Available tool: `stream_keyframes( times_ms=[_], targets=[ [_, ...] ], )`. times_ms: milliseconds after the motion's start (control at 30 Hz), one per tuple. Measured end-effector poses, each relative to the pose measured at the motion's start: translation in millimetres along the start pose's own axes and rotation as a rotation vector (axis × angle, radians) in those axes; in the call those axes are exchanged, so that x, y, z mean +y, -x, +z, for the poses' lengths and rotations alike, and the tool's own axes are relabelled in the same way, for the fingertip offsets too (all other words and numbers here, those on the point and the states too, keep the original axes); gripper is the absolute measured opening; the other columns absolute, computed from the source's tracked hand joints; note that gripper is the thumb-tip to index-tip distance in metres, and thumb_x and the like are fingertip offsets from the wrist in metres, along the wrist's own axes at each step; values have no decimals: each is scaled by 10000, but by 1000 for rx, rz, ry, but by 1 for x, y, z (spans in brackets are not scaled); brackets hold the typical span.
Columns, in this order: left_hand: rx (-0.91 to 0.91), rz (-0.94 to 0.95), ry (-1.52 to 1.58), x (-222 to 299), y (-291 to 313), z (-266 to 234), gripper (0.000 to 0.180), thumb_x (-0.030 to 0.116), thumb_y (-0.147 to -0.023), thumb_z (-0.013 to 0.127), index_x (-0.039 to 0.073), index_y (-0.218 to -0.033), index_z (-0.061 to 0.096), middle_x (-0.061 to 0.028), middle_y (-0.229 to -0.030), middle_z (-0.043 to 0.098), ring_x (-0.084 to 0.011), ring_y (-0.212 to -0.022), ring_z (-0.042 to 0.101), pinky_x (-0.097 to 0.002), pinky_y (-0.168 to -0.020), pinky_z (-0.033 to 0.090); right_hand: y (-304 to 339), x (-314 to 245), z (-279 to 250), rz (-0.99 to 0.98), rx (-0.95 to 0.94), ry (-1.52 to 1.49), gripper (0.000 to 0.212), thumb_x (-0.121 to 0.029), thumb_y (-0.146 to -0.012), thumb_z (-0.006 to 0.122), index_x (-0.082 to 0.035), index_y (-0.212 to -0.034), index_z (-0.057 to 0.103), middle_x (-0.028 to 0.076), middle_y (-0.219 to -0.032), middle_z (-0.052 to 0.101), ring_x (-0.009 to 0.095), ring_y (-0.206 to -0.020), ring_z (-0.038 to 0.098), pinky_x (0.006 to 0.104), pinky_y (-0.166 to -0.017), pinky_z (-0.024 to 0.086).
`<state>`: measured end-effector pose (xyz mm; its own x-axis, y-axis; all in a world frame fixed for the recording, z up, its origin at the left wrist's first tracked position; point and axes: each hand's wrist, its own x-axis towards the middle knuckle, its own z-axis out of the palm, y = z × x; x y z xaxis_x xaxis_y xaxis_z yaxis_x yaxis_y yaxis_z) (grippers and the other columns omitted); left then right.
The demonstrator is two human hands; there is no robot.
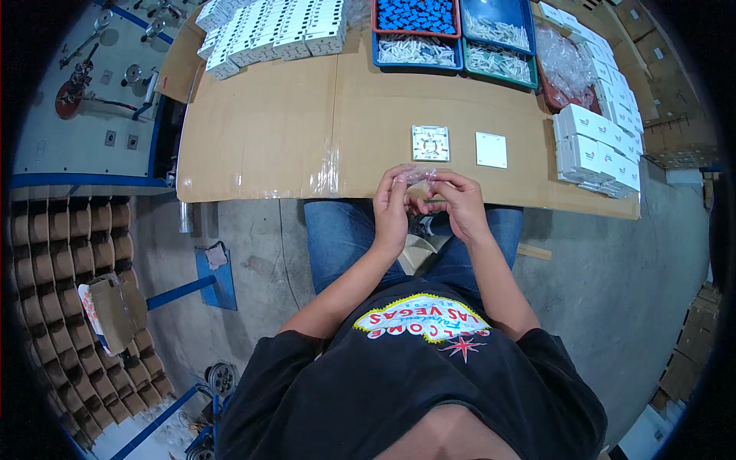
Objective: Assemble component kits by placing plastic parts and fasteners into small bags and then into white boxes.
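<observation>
Head view. Item: clear plastic film [420, 175], between my left hand [392, 208] and right hand [463, 205], just nearside of the white square fitting [430, 143]. Hands: close together, both pinching the film; forearms [337, 294] angled inward. Surface: cardboard-covered table [261, 134], parts trays [419, 70] at far edge. Room: grey concrete floor [257, 239].

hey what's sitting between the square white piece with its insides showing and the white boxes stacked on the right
A flat white square plate lies on the cardboard between them, in the head view.
</observation>
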<state>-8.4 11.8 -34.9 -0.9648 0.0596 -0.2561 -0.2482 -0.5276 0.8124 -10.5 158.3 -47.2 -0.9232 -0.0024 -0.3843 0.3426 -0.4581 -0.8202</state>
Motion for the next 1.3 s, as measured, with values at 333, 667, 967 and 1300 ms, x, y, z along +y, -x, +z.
stream_keyframes(
  times_ms=[333, 667, 967, 1300],
  targets=[
    [-20, 8, -33, -6, -1, -11, 331, 311, -1097, 464, 51, -1290, 531, -147, -1102, 703, -164, -593, 654, -252, -537, 503, -1, -2, -4, 40, -4, 22, 226, -42, -920, 719, 39, -1131, 708, 113, -1024, 716, 193, -887, 718, 306, -662, 625],
    [16, 163, -371, 5, -8, -20, 382, 143, -989, 601, 75, -1353, 507, -154, -1188, 677, -167, -894, 692, -271, -682, 515, 5, -12, -3, -92, -14, 274, 210, -23, -899, 741, 20, -1104, 738, 78, -1165, 681, 173, -943, 710, 296, -699, 642],
    [-402, 760, -1274, 17, -20, -24, 504, 161, -777, 769, 121, -1260, 632, -45, -1246, 669, -244, -1169, 593, -447, -1049, 379, 12, -17, -4, -398, -28, 765, 185, -49, -806, 768, 10, -981, 752, 69, -994, 704, 112, -707, 589, 253, -666, 507],
    [-369, 681, -1159, 9, -21, -27, 342, 168, -804, 774, 112, -1132, 694, -53, -1060, 717, -256, -1008, 655, -404, -990, 405, 17, -23, 1, -418, -18, 897, 145, -102, -856, 741, 5, -954, 733, 67, -917, 689, 123, -674, 570, 276, -636, 492]
  ],
)
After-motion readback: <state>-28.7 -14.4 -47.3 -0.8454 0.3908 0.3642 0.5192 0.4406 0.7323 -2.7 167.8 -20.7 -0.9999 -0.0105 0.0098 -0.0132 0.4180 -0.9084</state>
